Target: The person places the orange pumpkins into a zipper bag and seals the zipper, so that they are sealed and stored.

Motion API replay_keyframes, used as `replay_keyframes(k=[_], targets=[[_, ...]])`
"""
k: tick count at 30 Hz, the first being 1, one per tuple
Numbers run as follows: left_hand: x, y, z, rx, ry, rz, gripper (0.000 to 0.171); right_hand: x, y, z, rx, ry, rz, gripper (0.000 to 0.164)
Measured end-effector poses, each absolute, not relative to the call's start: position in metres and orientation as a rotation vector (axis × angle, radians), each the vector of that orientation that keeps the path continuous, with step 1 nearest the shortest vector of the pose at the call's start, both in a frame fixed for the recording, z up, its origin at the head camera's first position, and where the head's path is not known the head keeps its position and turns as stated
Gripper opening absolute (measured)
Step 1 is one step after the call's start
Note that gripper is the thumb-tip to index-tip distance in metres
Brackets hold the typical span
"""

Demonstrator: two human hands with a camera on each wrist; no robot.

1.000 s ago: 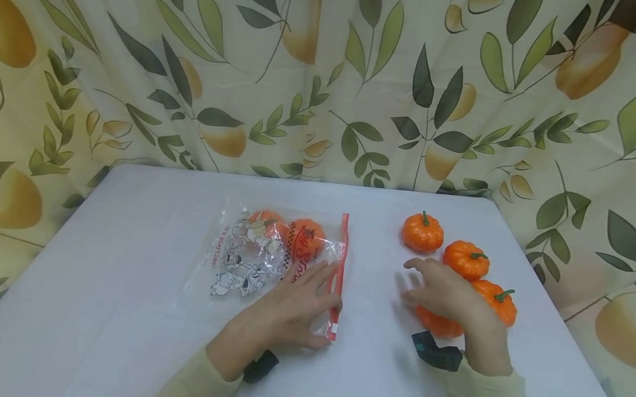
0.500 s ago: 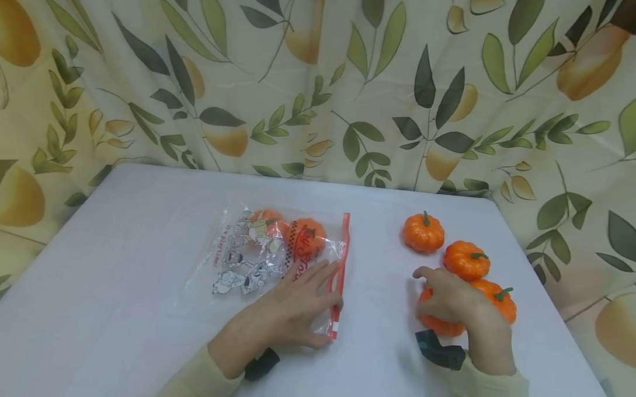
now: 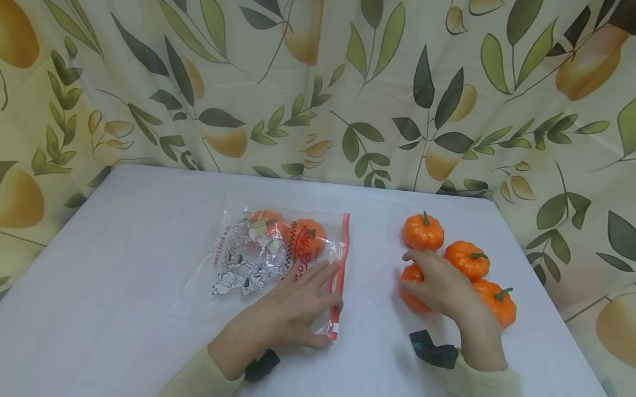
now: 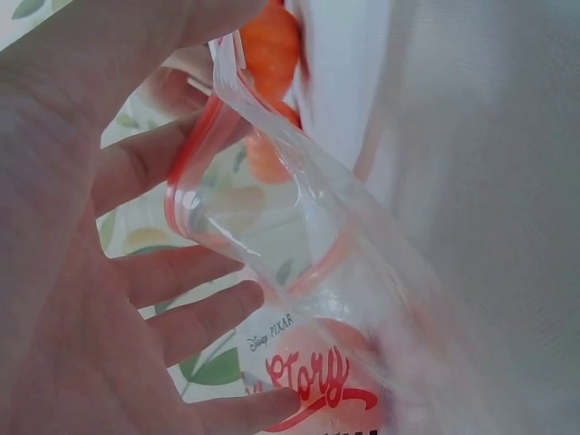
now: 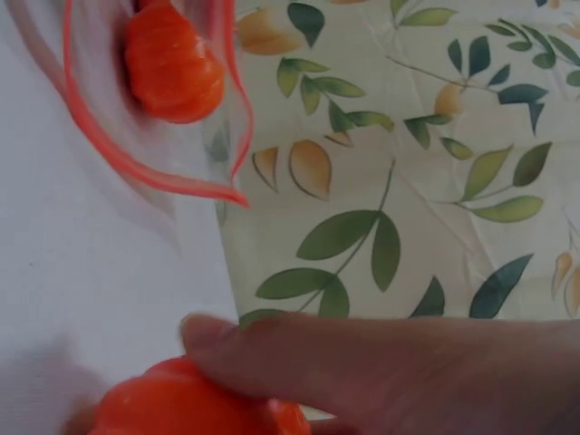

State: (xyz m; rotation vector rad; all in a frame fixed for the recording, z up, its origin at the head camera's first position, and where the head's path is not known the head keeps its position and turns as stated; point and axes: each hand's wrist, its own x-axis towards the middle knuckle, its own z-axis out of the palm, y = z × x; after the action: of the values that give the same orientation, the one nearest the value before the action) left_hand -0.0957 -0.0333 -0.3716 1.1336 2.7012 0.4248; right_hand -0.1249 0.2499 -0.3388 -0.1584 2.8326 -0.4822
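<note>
White table fills the lower frame; crinkly clear plastic bag mid-frame, two pumpkins inside; left hand spread wide on it; right hand, right of centre, gripping a glossy ribbed pumpkin; three more just above and right.

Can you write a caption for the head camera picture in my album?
Right hand grips an orange pumpkin; left hand touches a clear bag with two pumpkins inside.
</note>
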Motion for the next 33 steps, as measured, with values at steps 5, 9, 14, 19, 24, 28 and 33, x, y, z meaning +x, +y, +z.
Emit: replay_keyframes(k=[5,9,14,19,24,28,33], targets=[[-0.095,-0.033,-0.372,1.137,2.703,0.429,0.045,-0.127,0.248,-0.344,-0.146,2.845,-0.536,0.052],[-0.095,-0.032,-0.372,1.133,2.71,0.431,0.045,-0.122,0.252,-0.341,-0.13,2.771,-0.549,0.065],[-0.095,-0.032,-0.371,1.136,2.718,0.402,0.047,-0.122,0.25,-0.338,-0.121,2.759,-0.531,0.067],[-0.095,-0.032,-0.371,1.129,2.719,0.391,0.047,-0.125,0.248,-0.34,-0.139,2.811,-0.56,0.067],[-0.095,-0.033,-0.371,1.126,2.704,0.401,0.049,-0.123,0.249,-0.341,-0.165,2.808,-0.556,0.067],[-0.095,-0.032,-0.37,1.128,2.703,0.393,0.049,-0.123,0.246,-0.342,-0.195,2.828,-0.585,0.067],[-0.095,-0.032,-0.371,1.126,2.704,0.388,0.047,-0.126,0.237,-0.345,-0.288,2.879,-0.667,0.064]])
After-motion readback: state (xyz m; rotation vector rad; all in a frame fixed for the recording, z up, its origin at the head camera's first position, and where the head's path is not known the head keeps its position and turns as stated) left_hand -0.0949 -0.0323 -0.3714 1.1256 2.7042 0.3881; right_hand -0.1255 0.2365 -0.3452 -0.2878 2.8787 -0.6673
